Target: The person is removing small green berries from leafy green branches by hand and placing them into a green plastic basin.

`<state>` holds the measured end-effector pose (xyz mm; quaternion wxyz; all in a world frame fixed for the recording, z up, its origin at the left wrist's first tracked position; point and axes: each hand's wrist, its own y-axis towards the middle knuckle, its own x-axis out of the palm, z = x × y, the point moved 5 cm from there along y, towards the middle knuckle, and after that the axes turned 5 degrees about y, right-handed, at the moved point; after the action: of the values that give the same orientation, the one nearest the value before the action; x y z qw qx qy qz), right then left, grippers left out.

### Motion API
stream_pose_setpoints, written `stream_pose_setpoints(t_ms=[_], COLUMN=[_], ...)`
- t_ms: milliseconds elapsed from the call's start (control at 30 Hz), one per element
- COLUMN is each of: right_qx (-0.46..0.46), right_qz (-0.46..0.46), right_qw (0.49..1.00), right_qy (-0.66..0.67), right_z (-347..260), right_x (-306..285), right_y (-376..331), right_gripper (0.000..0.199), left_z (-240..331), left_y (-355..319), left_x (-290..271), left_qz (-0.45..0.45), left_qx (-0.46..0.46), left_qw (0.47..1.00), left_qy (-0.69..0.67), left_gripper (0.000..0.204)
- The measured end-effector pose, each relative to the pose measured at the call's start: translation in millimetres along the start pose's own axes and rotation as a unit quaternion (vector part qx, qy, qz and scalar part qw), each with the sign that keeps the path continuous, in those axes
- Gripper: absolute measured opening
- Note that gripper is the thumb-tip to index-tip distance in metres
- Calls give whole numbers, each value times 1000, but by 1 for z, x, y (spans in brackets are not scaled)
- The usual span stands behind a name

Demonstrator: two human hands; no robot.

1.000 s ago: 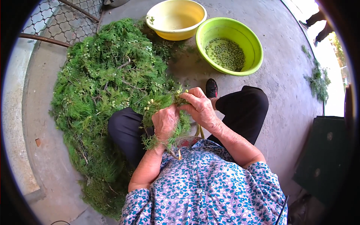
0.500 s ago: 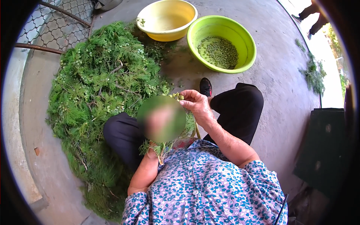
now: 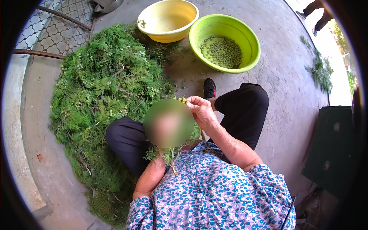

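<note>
Head view shows round green cones (image 3: 221, 52) lining part of the lime-green plastic basin (image 3: 250, 46), many more still on piled feathery green branches (image 3: 100, 86), right hand (image 3: 204, 112) pinching a yellowish-green cluster (image 3: 182, 100), blurred left hand (image 3: 165, 124) impossible to judge.

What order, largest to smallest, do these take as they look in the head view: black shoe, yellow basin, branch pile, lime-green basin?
1. Branch pile
2. Lime-green basin
3. Yellow basin, somewhat smaller here
4. Black shoe
</note>
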<state>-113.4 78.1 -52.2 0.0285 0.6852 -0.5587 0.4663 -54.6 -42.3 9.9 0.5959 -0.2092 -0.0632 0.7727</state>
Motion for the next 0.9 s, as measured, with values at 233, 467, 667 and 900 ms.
stream_pose_setpoints(t_ms=[233, 467, 667, 900], right_qx=[-139, 45, -170, -218], right_qz=[-27, -104, -153, -57], right_qw=[990, 991, 885, 876], right_qy=[0, 69, -406, -427], right_z=[-47, -36, -35, -17], right_x=[-41, 5, 17, 11], right_y=[29, 9, 0, 0], right_gripper=[9, 13, 31, 23], left_z=[3, 2, 4, 4], left_y=[1, -2, -6, -11], left_x=[-8, -10, -12, -12], left_qz=[-6, -2, -4, -3], left_qx=[-17, -23, -31, -46], left_qw=[1000, 1000, 999, 996], left_qy=[6, 6, 34, 80], left_gripper=[20, 21, 23, 26])
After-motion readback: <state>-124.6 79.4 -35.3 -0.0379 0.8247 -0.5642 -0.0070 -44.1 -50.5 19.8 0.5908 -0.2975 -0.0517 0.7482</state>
